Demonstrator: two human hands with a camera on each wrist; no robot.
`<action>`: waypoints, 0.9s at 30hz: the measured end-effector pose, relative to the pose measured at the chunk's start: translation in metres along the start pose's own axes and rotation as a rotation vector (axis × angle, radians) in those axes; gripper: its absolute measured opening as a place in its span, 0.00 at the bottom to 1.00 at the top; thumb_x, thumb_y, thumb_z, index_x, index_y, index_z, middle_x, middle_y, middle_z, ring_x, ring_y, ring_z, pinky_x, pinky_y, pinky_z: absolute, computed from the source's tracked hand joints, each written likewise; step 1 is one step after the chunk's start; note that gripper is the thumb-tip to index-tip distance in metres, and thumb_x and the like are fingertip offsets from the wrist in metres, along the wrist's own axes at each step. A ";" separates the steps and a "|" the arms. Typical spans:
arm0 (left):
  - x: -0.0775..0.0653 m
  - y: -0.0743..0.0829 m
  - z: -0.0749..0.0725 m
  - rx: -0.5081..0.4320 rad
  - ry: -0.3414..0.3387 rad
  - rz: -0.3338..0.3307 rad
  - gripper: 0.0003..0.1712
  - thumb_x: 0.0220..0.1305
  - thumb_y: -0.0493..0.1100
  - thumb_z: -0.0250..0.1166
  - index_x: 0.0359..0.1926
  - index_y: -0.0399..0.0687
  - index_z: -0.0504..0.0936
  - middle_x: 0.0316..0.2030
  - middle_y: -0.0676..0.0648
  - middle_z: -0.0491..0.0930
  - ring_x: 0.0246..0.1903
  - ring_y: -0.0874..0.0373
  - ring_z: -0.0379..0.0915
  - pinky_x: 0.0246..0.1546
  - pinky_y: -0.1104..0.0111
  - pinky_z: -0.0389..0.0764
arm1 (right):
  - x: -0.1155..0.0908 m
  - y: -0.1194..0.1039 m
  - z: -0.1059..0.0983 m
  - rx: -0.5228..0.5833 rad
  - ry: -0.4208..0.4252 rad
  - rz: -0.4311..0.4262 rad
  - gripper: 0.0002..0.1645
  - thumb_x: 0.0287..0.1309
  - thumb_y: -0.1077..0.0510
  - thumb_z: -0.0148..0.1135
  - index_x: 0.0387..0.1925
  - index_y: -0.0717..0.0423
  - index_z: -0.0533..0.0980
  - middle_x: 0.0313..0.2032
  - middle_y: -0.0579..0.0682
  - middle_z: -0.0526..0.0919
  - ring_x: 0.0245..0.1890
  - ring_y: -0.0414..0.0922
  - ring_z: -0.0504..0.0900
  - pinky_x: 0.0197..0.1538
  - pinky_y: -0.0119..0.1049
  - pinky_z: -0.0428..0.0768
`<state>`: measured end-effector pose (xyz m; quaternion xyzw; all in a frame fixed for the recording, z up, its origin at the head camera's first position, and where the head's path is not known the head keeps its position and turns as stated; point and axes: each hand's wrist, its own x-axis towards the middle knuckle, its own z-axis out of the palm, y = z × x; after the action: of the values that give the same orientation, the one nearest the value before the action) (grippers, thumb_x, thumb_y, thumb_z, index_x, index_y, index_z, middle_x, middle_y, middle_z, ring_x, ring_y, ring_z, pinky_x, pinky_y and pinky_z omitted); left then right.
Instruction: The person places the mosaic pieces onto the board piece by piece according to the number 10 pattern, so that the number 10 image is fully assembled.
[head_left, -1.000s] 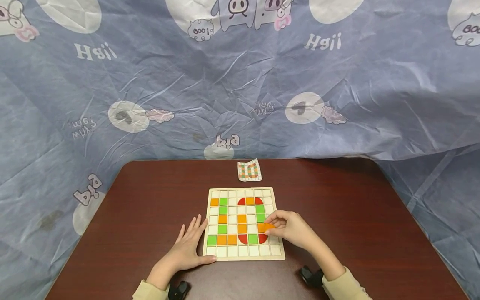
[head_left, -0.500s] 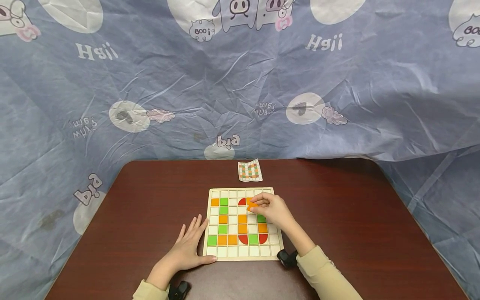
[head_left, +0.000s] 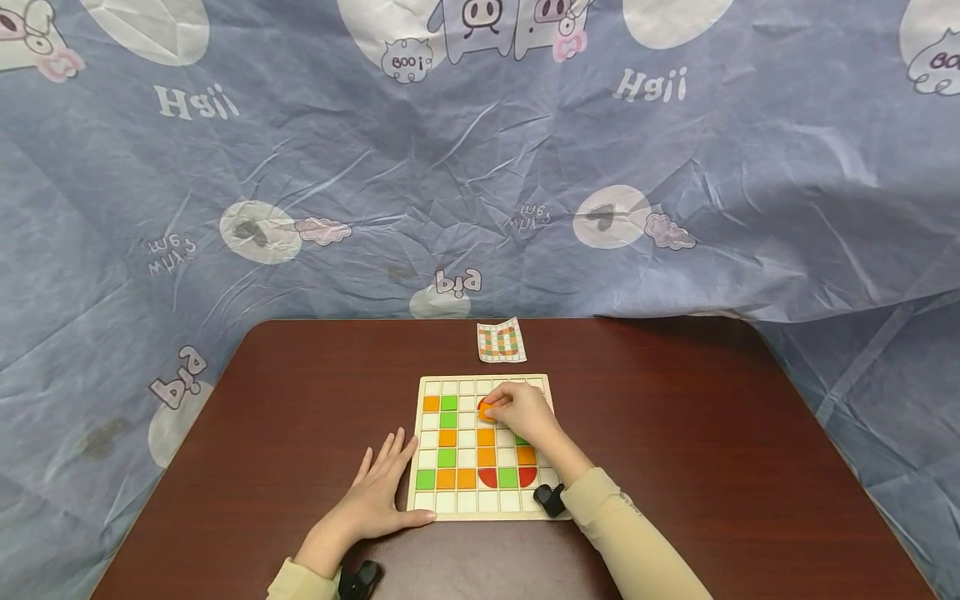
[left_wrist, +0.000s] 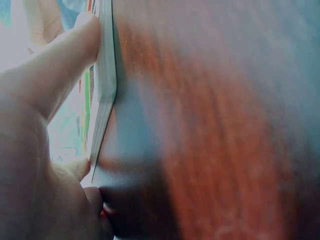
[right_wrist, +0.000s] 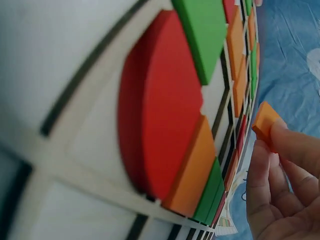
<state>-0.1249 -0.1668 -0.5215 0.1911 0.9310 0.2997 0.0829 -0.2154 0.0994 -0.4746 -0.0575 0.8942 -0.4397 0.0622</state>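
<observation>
A pale square grid board (head_left: 445, 502) lies on the table, with green, orange and red flat tiles in some of its cells. Over its upper middle, my right hand (head_left: 525, 412) pinches an orange square tile (head_left: 486, 412) between thumb and fingertips, beside a partly covered red piece. The right wrist view shows this orange tile (right_wrist: 265, 119) held off the board's surface. My left hand (head_left: 375, 496) lies at the board's left side with fingers spread and straight; its thumb (left_wrist: 75, 47) rests on the near left corner. My right hand hides several upper right cells.
Behind the board lies a small printed card (head_left: 502, 343) with a coloured grid pattern. A dark reddish-brown table (head_left: 675, 400) carries everything, and a wrinkled blue printed cloth (head_left: 420, 175) hangs at its far edge. Black wrist cameras sit under both wrists.
My right hand has moved with the orange tile from the board's right side, up and leftward, to the upper middle. The left hand has stayed in place.
</observation>
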 end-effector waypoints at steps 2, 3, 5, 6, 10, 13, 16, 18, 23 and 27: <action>0.001 0.000 0.000 0.009 -0.009 -0.013 0.68 0.45 0.73 0.71 0.78 0.46 0.51 0.77 0.35 0.46 0.77 0.38 0.39 0.72 0.37 0.39 | 0.001 0.000 0.001 -0.028 -0.009 -0.006 0.03 0.55 0.62 0.71 0.33 0.55 0.85 0.28 0.47 0.84 0.28 0.39 0.79 0.33 0.32 0.78; 0.001 0.000 0.000 0.014 -0.012 -0.022 0.68 0.45 0.73 0.71 0.78 0.46 0.51 0.77 0.36 0.46 0.77 0.39 0.39 0.72 0.38 0.39 | 0.001 0.000 0.002 -0.042 -0.011 -0.011 0.03 0.55 0.63 0.71 0.33 0.55 0.85 0.27 0.46 0.84 0.28 0.39 0.79 0.33 0.32 0.78; 0.002 0.000 0.000 0.039 -0.029 -0.042 0.68 0.45 0.73 0.71 0.78 0.48 0.49 0.78 0.38 0.44 0.78 0.41 0.37 0.73 0.41 0.39 | 0.001 -0.001 0.002 -0.072 -0.016 -0.028 0.02 0.54 0.64 0.71 0.32 0.56 0.85 0.27 0.46 0.84 0.27 0.39 0.78 0.33 0.32 0.78; 0.002 0.000 0.000 0.050 -0.032 -0.044 0.68 0.46 0.73 0.71 0.78 0.48 0.49 0.78 0.39 0.43 0.78 0.42 0.37 0.73 0.41 0.39 | 0.002 -0.002 0.003 -0.085 -0.018 -0.031 0.03 0.54 0.64 0.71 0.32 0.56 0.85 0.27 0.46 0.84 0.27 0.39 0.77 0.33 0.32 0.77; 0.001 0.004 -0.003 0.039 -0.037 -0.044 0.67 0.46 0.70 0.73 0.78 0.45 0.50 0.77 0.36 0.44 0.77 0.39 0.38 0.73 0.39 0.39 | 0.003 -0.003 0.005 -0.148 -0.012 -0.064 0.03 0.53 0.64 0.72 0.31 0.55 0.86 0.28 0.47 0.83 0.27 0.39 0.77 0.34 0.32 0.77; 0.000 0.008 -0.005 0.038 -0.050 -0.052 0.66 0.47 0.70 0.72 0.77 0.43 0.51 0.77 0.35 0.44 0.77 0.39 0.37 0.72 0.37 0.38 | 0.004 -0.002 0.007 -0.186 -0.008 -0.079 0.02 0.53 0.64 0.72 0.31 0.55 0.86 0.28 0.47 0.82 0.28 0.40 0.76 0.34 0.32 0.77; 0.000 0.010 -0.006 0.052 -0.072 -0.072 0.66 0.48 0.70 0.71 0.78 0.44 0.49 0.77 0.36 0.42 0.78 0.40 0.35 0.73 0.38 0.37 | 0.004 -0.002 0.009 -0.200 -0.012 -0.082 0.02 0.53 0.64 0.72 0.31 0.56 0.86 0.29 0.48 0.80 0.28 0.41 0.74 0.34 0.32 0.76; 0.000 0.011 -0.007 0.049 -0.073 -0.075 0.66 0.48 0.70 0.71 0.78 0.44 0.50 0.77 0.36 0.43 0.78 0.40 0.35 0.73 0.38 0.37 | 0.003 -0.002 0.010 -0.214 -0.010 -0.079 0.02 0.53 0.64 0.72 0.30 0.57 0.86 0.29 0.49 0.79 0.29 0.41 0.74 0.34 0.32 0.76; 0.001 0.011 -0.007 0.050 -0.072 -0.076 0.66 0.48 0.69 0.72 0.78 0.45 0.50 0.77 0.36 0.43 0.78 0.40 0.36 0.73 0.38 0.38 | 0.000 -0.005 0.010 -0.268 -0.003 -0.071 0.04 0.52 0.64 0.73 0.25 0.57 0.83 0.28 0.48 0.76 0.28 0.42 0.71 0.35 0.33 0.74; 0.001 0.011 -0.007 0.049 -0.070 -0.075 0.66 0.48 0.69 0.72 0.78 0.45 0.50 0.77 0.36 0.43 0.78 0.40 0.36 0.73 0.38 0.38 | -0.001 -0.004 0.008 -0.286 -0.007 -0.075 0.09 0.52 0.64 0.72 0.21 0.54 0.80 0.27 0.47 0.75 0.28 0.42 0.71 0.35 0.33 0.74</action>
<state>-0.1246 -0.1615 -0.5098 0.1682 0.9410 0.2668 0.1222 -0.2128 0.0906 -0.4763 -0.1007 0.9447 -0.3095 0.0399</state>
